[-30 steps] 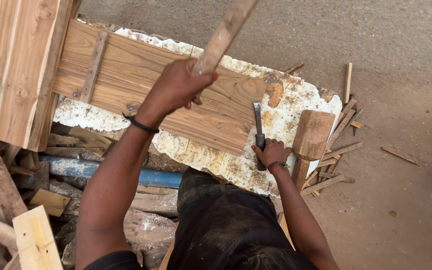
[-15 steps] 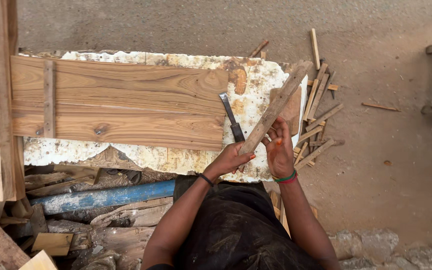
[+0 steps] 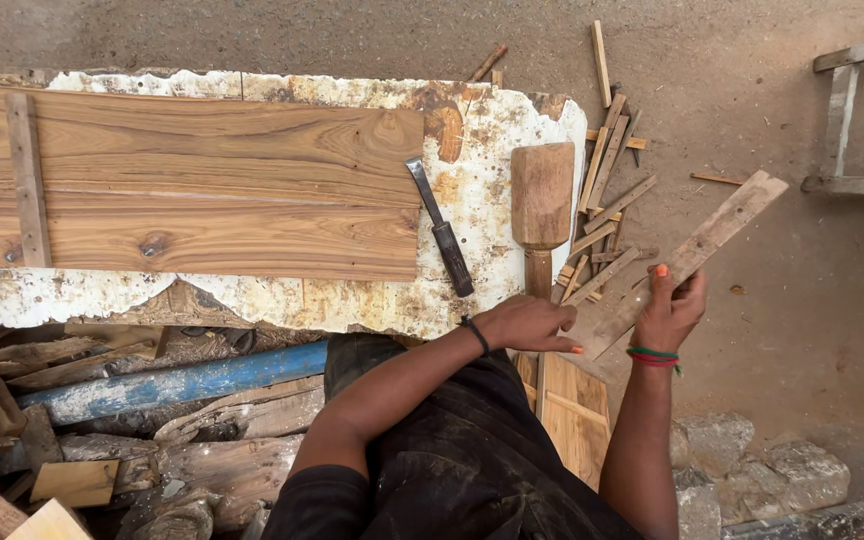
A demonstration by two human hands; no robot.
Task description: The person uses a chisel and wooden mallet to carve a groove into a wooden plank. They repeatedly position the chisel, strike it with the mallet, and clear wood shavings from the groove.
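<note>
Fingers of my right hand (image 3: 670, 308) grip the wood strip (image 3: 697, 250) off the desk (image 3: 492, 200) edge; my left hand (image 3: 527, 325), open, steadies its lower end beside the mallet (image 3: 541, 205).

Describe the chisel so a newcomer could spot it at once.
Start at the white, rust-stained bench top. Right of the long plank and left of the wooden mallet lies the chisel, slanted, touched by neither hand. It alone is metal: grey blade, dark handle, amid bare wood.
</note>
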